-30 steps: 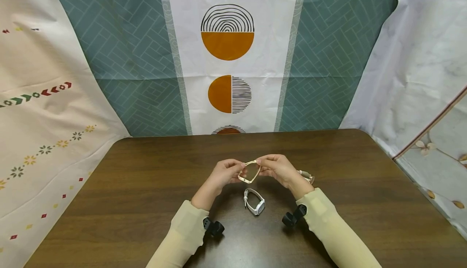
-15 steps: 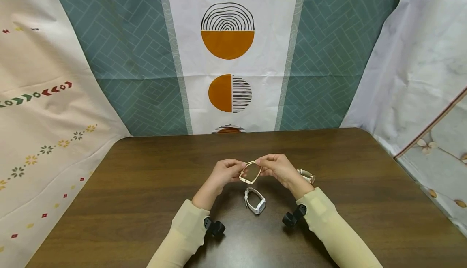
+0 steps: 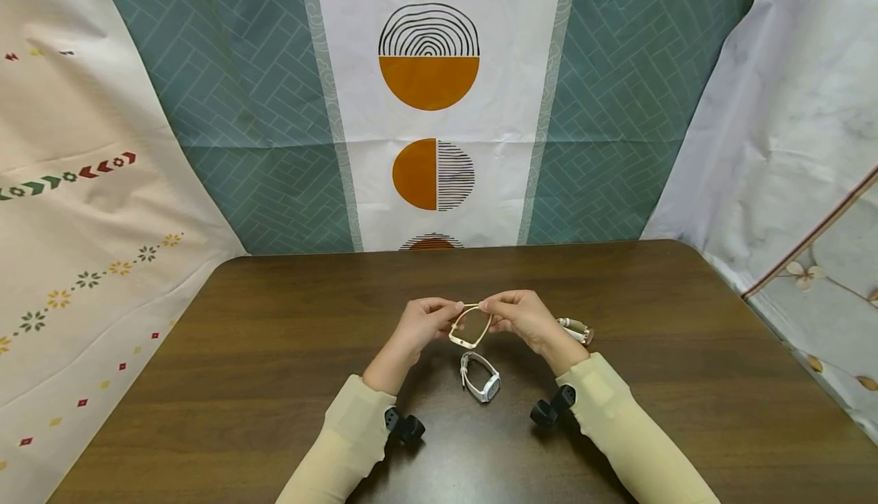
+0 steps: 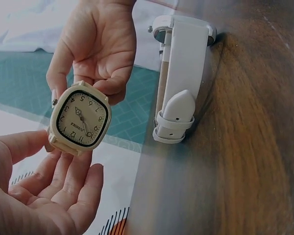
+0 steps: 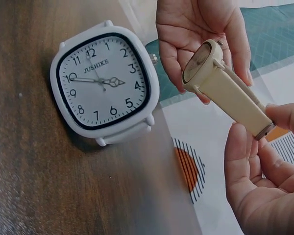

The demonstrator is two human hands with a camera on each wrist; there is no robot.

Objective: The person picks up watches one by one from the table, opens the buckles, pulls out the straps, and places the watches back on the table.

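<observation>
A cream wristwatch [image 3: 462, 341] with a squarish case hangs as a loop between both hands, above the table. My left hand [image 3: 427, 322] pinches the strap on the left side, and my right hand [image 3: 519, 316] pinches it on the right. The dial [image 4: 82, 119] shows in the left wrist view. In the right wrist view, the right fingertips hold the strap [image 5: 235, 100] near its end. Whether the strap is buckled cannot be told. Below the hands, a white wristwatch [image 3: 490, 390] lies on the table, its strap closed in a loop.
Another watch [image 3: 576, 331], white and gold-brown, lies partly behind the right wrist. The brown wooden table [image 3: 274, 382] stretches out on both sides. A patterned curtain [image 3: 267, 107] hangs along the far edge. Black wrist cameras [image 3: 406, 428] stick out from the yellow sleeves.
Both hands stay almost in place. The cream watch's case has sunk slightly, and the strap between the fingertips has shifted a little.
</observation>
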